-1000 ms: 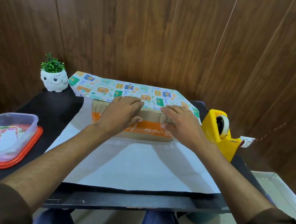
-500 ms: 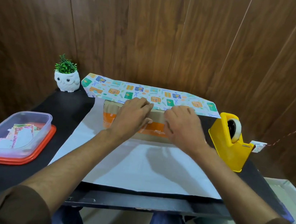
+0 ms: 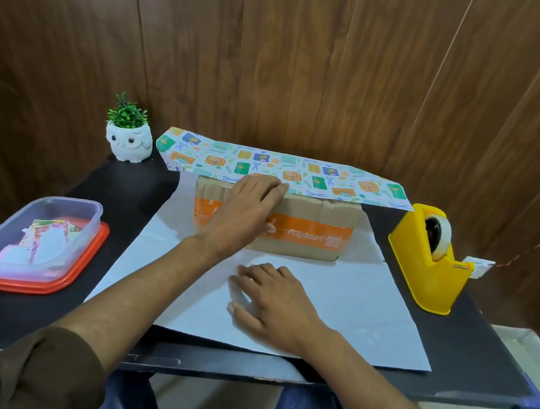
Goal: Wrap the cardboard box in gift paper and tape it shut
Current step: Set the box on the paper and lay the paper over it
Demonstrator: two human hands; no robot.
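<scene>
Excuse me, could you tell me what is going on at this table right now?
A person is partway through gift-wrapping a cardboard box. The box sits on the white underside of the gift paper. The far flap is folded over the box top, printed side up. The left hand presses that flap onto the box, and the right hand lies flat on the near part of the paper. The yellow tape dispenser stands untouched at the right.

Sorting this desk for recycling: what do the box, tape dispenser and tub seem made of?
Box: brown cardboard, matte, with a dented top edge and an orange printed band. Tape dispenser: yellow plastic, likely moulded, smooth with a slight sheen. Tub: clear plastic, since its contents show through.
</scene>
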